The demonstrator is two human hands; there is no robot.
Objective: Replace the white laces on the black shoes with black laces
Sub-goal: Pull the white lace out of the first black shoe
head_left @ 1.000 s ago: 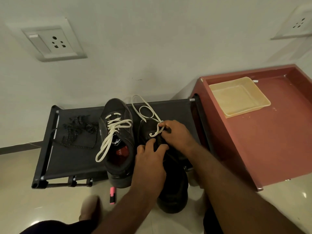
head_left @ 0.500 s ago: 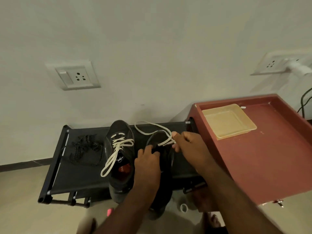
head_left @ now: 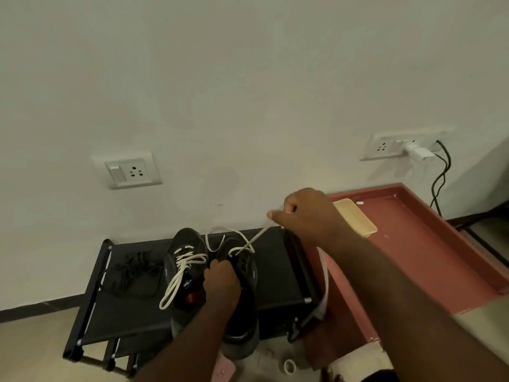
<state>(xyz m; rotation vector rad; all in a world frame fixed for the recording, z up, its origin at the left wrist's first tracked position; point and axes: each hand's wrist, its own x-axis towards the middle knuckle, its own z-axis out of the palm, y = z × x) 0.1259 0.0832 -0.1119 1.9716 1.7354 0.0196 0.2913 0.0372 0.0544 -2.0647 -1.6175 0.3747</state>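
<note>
The shoe I am working on [head_left: 243,288] sits toe toward the wall on the black fabric surface [head_left: 278,274], with its heel over the near edge. Its white lace [head_left: 256,237] runs taut from the eyelets near the toe up to my right hand [head_left: 305,213]. A slack loop of the lace lies beyond the toe. Just to its left is the second shoe [head_left: 183,257], white lace threaded and the loose ends trailing over its opening. The black laces [head_left: 135,268] lie in a heap at the surface's left end, apart from both shoes.

Behind is a white wall with a switch socket [head_left: 126,170] on the left. On the right is another socket [head_left: 384,146] with a white plug [head_left: 418,153] and black cables [head_left: 440,177]. A red rimmed top [head_left: 418,244] stands beside the surface and carries a pale yellow tray [head_left: 356,220]. A tape roll [head_left: 289,366] lies on the beige floor.

My right hand is raised, fingers curled, pinching the lace. My left hand [head_left: 221,279] reaches straight forward and grips the shoe at its throat.
</note>
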